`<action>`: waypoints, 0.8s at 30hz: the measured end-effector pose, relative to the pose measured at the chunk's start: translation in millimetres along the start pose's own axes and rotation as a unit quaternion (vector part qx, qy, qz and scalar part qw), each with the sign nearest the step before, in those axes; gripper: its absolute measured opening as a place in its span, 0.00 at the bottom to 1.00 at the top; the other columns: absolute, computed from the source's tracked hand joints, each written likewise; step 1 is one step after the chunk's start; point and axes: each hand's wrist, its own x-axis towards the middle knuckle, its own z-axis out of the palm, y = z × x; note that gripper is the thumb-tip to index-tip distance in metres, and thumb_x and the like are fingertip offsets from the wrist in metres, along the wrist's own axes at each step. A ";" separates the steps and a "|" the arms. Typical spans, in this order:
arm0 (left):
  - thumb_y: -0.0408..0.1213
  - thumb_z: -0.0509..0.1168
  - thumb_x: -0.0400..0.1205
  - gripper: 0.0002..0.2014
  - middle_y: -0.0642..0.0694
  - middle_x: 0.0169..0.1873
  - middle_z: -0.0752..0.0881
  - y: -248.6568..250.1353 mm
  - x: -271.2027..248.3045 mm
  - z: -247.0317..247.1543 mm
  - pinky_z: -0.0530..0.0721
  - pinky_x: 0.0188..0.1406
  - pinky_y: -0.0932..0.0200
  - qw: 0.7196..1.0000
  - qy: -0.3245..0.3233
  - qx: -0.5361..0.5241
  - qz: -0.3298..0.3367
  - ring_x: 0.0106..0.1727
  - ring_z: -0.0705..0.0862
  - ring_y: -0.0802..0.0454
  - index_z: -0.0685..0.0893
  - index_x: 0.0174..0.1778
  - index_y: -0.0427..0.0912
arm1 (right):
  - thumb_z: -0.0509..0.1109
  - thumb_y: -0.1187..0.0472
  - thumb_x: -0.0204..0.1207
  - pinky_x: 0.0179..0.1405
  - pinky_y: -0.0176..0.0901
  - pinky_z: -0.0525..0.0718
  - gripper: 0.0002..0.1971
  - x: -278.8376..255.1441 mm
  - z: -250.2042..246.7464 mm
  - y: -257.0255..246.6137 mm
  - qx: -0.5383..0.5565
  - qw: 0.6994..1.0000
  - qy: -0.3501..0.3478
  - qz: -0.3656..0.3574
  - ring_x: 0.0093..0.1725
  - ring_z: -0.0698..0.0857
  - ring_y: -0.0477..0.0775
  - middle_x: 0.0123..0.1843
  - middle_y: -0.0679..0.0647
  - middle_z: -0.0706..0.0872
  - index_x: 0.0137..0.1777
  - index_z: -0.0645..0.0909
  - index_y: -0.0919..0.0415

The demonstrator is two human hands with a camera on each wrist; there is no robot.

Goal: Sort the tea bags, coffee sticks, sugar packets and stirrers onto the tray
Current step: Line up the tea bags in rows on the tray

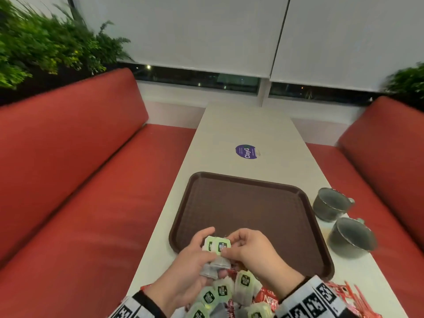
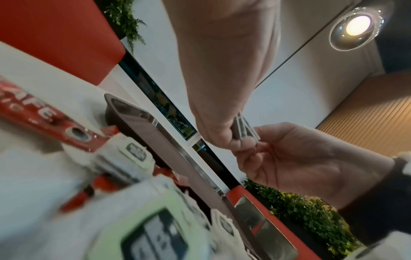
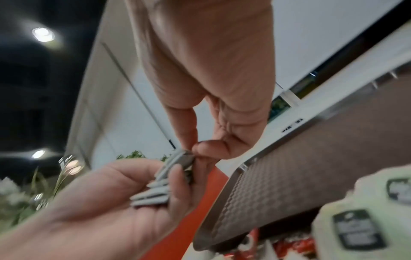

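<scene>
A long pale table (image 1: 247, 125) runs away between red benches (image 1: 68, 180). A brown tray (image 1: 250, 203) lies on it, two grey cups (image 1: 330, 204) to its right. Over the tray's near edge, the left hand (image 1: 190, 271) and right hand (image 1: 254, 253) meet, fingers of both pinching a small bunch of tea bags (image 1: 216, 245). More tea bags and red coffee sticks (image 1: 266, 298) are piled nearest.

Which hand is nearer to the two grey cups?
Right. The right hand is on the cups' side of the tray; the left hand is farther left.
</scene>
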 end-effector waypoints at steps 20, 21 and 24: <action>0.16 0.54 0.82 0.21 0.32 0.55 0.86 59.3 37.4 -75.1 0.86 0.48 0.50 0.986 0.137 -0.054 0.076 0.54 0.88 0.37 0.75 0.65 0.42 | 0.66 0.78 0.72 0.19 0.37 0.74 0.16 225.8 17.1 -86.8 0.024 0.994 0.107 -0.012 0.21 0.76 0.51 0.28 0.61 0.78 0.29 0.72 0.61; 0.16 0.55 0.82 0.20 0.32 0.54 0.87 58.8 35.9 -77.8 0.86 0.47 0.51 0.986 0.138 -0.055 0.082 0.54 0.88 0.38 0.76 0.64 0.41 | 0.66 0.77 0.73 0.24 0.40 0.76 0.15 236.9 17.3 -86.2 -0.002 0.994 0.108 -0.007 0.24 0.78 0.53 0.30 0.61 0.79 0.30 0.73 0.60; 0.15 0.59 0.79 0.21 0.33 0.52 0.88 54.1 31.7 -86.4 0.87 0.44 0.53 0.983 0.144 -0.054 0.096 0.53 0.89 0.39 0.77 0.64 0.41 | 0.67 0.72 0.74 0.35 0.48 0.82 0.12 262.7 19.6 -81.4 -0.085 0.990 0.112 0.003 0.32 0.80 0.58 0.36 0.61 0.83 0.32 0.76 0.59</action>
